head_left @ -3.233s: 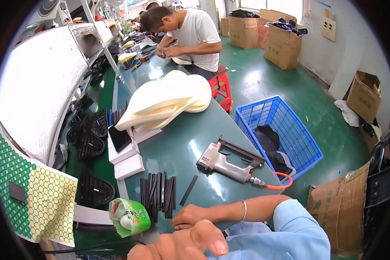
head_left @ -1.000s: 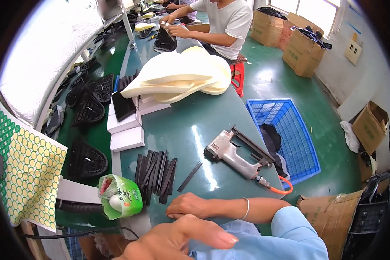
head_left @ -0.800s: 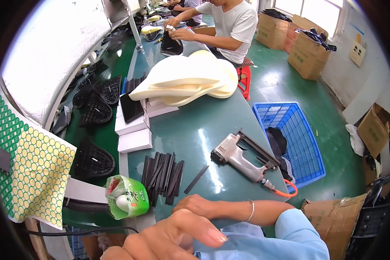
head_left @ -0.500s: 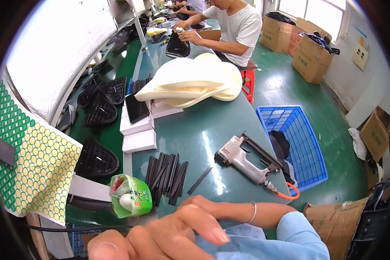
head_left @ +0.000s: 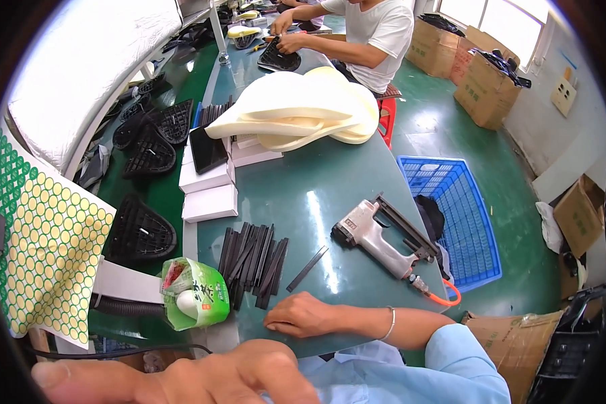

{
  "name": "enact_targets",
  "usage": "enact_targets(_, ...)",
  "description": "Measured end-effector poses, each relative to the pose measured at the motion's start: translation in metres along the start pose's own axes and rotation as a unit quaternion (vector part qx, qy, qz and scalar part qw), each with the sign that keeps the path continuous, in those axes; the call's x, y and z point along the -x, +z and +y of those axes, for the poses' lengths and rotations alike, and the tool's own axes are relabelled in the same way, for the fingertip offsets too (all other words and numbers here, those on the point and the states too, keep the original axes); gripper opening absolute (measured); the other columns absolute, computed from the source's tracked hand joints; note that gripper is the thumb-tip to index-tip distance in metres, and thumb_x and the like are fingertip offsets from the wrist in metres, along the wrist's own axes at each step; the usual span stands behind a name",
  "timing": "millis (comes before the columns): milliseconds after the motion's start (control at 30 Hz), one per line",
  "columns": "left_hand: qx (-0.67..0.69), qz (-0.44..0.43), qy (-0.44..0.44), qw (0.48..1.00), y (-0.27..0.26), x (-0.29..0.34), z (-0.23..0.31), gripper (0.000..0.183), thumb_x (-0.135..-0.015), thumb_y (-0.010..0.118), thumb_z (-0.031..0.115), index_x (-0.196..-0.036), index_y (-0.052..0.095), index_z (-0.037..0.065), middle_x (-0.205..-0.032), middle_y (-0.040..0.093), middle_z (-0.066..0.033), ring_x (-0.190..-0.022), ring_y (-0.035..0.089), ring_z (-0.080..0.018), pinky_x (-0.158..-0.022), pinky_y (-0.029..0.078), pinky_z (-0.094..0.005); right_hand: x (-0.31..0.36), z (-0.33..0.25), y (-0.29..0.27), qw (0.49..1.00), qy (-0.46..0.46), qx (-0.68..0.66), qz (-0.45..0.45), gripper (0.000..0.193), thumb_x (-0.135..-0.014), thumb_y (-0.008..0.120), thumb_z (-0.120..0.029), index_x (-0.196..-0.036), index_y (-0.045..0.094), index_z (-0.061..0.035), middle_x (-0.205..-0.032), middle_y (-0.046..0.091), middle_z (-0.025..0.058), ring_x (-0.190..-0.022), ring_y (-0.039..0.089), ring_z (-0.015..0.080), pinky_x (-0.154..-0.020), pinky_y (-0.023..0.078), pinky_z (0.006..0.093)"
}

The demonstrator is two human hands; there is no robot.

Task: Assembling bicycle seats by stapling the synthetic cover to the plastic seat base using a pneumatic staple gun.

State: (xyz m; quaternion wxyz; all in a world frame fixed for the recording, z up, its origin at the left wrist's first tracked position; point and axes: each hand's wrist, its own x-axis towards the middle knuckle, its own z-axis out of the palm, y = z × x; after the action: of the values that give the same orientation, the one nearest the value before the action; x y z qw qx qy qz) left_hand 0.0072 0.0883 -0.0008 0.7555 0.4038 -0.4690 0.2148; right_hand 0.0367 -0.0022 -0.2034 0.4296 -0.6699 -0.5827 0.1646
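Observation:
My left hand [head_left: 182,380] looms large at the bottom edge, raised close to the camera. One digit is stretched out to the left, the others are bent apart, and nothing shows in it. My right hand [head_left: 299,315], with a bracelet on its wrist, rests at the near edge of the green table with fingers curled and nothing visible in them. Just beyond it lies a single dark staple strip [head_left: 308,268]. A heap of similar strips [head_left: 254,262] is to its left. A pneumatic staple gun [head_left: 378,236] with an orange hose lies to the right.
Cream foam pads [head_left: 296,111] are piled farther back, beside white boxes [head_left: 210,203] and a dark phone [head_left: 207,149]. A green bag [head_left: 212,294] sits at the left edge. A blue crate [head_left: 461,229] stands right. Across the table, a co-worker [head_left: 374,34] handles a black shell [head_left: 278,57].
My left hand has shifted left and lower. My right hand now shows in full on the table, no longer partly covered. The view has tilted slightly; the co-worker's hands moved.

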Motion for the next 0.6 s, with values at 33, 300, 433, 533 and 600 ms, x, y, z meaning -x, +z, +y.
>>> enact_targets(33, 0.000, -0.001, 0.004, 1.000, 0.000, 0.000, -0.002, 0.064, -0.094, 0.049, 0.036, -0.144, 0.022, 0.008, -0.092, 0.071, -0.0058, -0.090, 0.064, -0.0213, -0.093, 0.033, -0.0450, 0.001, 0.002, 0.001, 1.000, 0.001, -0.007, 0.000, 0.015, -0.085, 0.058, -0.017, -0.093, 0.063, -0.0058, -0.082, 0.064, 0.0117, -0.078, 0.061, 0.0305, -0.066, 0.047, 0.0416)
enact_targets(300, -0.011, -0.027, 0.019, 0.999, 0.001, -0.010, -0.007, 0.058, -0.095, 0.049, 0.032, -0.143, 0.025, 0.009, -0.090, 0.071, -0.0049, -0.087, 0.064, -0.0199, -0.092, 0.035, -0.0433, 0.001, -0.005, 0.001, 1.000, -0.005, -0.016, 0.004, 0.014, -0.085, 0.055, -0.019, -0.092, 0.059, -0.0071, -0.082, 0.062, 0.0118, -0.078, 0.061, 0.0312, -0.064, 0.046, 0.0425)
enact_targets(433, -0.037, -0.027, 0.010, 0.999, 0.006, -0.011, 0.003, 0.055, -0.095, 0.049, 0.030, -0.142, 0.027, 0.010, -0.090, 0.071, -0.0044, -0.086, 0.065, -0.0192, -0.091, 0.035, -0.0424, 0.003, -0.004, 0.001, 1.000, -0.011, -0.010, 0.005, 0.014, -0.085, 0.057, -0.018, -0.093, 0.061, -0.0069, -0.083, 0.063, 0.0113, -0.078, 0.061, 0.0306, -0.065, 0.048, 0.0419)
enact_targets(533, -0.055, -0.022, 0.000, 0.998, 0.008, -0.010, 0.009, 0.053, -0.096, 0.049, 0.028, -0.142, 0.029, 0.010, -0.089, 0.070, -0.0040, -0.085, 0.065, -0.0187, -0.090, 0.036, -0.0418, 0.003, -0.002, 0.000, 1.000, -0.015, -0.004, 0.010, 0.015, -0.085, 0.058, -0.017, -0.093, 0.063, -0.0062, -0.083, 0.064, 0.0110, -0.077, 0.061, 0.0304, -0.065, 0.048, 0.0413)
enact_targets(600, -0.066, -0.019, -0.007, 0.998, 0.011, -0.009, 0.011, 0.052, -0.096, 0.048, 0.027, -0.141, 0.030, 0.011, -0.089, 0.070, -0.0038, -0.084, 0.065, -0.0184, -0.090, 0.036, -0.0414, 0.002, -0.003, -0.003, 1.000, 0.000, 0.012, -0.007, 0.015, -0.085, 0.058, -0.017, -0.093, 0.062, -0.0065, -0.083, 0.064, 0.0109, -0.077, 0.061, 0.0303, -0.065, 0.048, 0.0411)
